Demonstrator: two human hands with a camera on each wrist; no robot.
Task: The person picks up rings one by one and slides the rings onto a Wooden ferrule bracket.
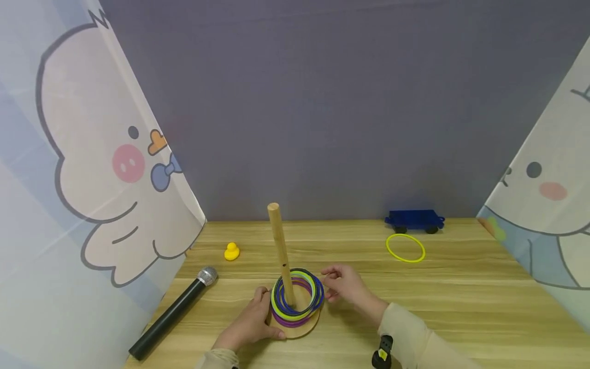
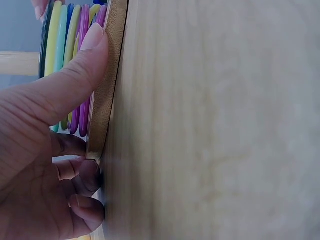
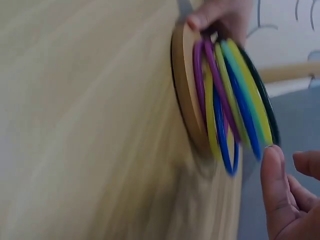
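A ring-toss stand has a round wooden base (image 1: 305, 331) and an upright wooden peg (image 1: 279, 241). Around the peg lies an uneven stack of thin rings (image 3: 232, 85) in purple, yellow, blue, teal and dark green. My left hand (image 1: 251, 319) grips the base's edge, its thumb (image 2: 75, 75) along the front and its fingers at the left side. To the right of the stack is my right hand (image 1: 349, 287), with thumb and forefinger parted and nothing between them. In the right wrist view its thumb tip (image 3: 272, 162) is right at the rings' edge.
A black microphone (image 1: 172, 315) with a silver head lies at the left, a small yellow duck (image 1: 232, 251) behind it. At the back right, a yellow ring (image 1: 405, 261) lies flat before a blue toy wagon (image 1: 415, 219). A grey cloth wall (image 1: 313, 118) stands behind the table.
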